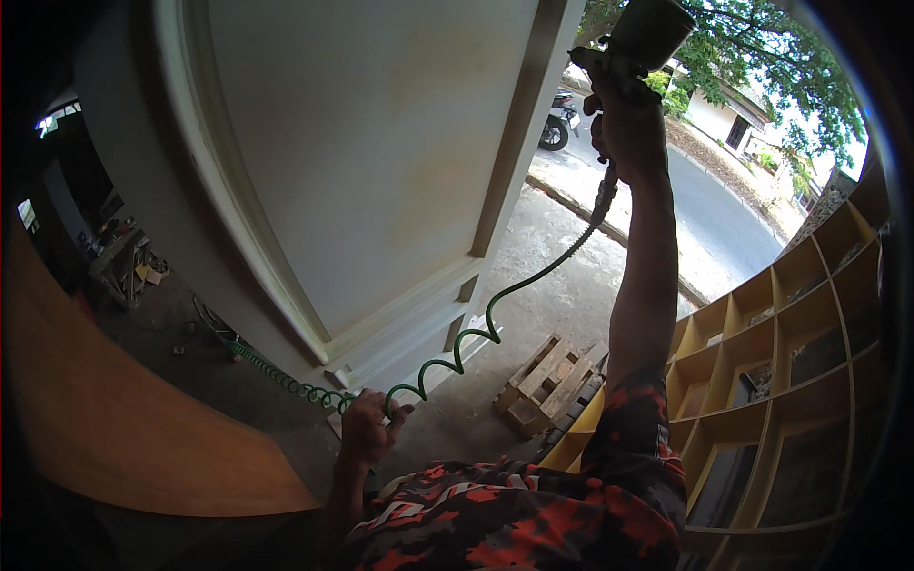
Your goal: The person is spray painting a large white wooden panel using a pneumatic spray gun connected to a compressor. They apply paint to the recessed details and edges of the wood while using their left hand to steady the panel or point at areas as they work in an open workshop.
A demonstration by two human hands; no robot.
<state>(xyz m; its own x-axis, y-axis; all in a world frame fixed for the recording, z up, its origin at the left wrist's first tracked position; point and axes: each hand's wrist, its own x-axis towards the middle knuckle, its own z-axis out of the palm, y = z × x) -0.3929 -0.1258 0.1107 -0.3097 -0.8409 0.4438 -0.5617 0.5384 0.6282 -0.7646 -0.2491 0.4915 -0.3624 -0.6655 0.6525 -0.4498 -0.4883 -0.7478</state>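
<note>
My right hand (pixel 630 128), raised on an outstretched arm, grips a spray gun (pixel 609 65) with a dark paint cup (pixel 651 34) on top. From the gun's handle a green coiled air hose (pixel 488 319) runs down to my left hand (pixel 367 426). That hand is closed around the hose at about waist height, and the coils go on past it to the left. In front of me stands a tall white panelled cabinet piece (pixel 362 143) with raised trim. The gun is beyond its right edge. Faint brownish patches show on its panel.
A small wooden pallet (pixel 549 385) lies on the concrete floor. Yellowish open shelving (pixel 771 381) curves along the right. At lower left is an orange-brown board (pixel 152 409). Cluttered tools (pixel 133 266) sit behind it. Outside are a road (pixel 724 209) and a parked motorcycle (pixel 560 124).
</note>
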